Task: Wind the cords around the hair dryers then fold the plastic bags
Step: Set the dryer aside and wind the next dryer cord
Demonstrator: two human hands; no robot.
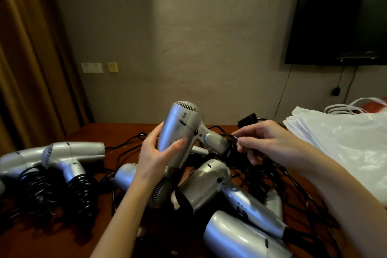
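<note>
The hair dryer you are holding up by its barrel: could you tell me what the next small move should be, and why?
Probably carry the cord in the right hand once more around the handle of the hair dryer, since the left hand steadies the barrel, only a few turns sit at the handle's end, and loose cord trails to the table.

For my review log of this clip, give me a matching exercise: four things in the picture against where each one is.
Things:
1. lifted hair dryer
2. wound hair dryers
3. plastic bags
4. television

Places:
A. stacked at the table's right edge
B. mounted on the wall, upper right
C. lying at the table's left
D. in the left hand, above the pile

Pairs: 1-D, 2-C, 3-A, 4-B
</note>
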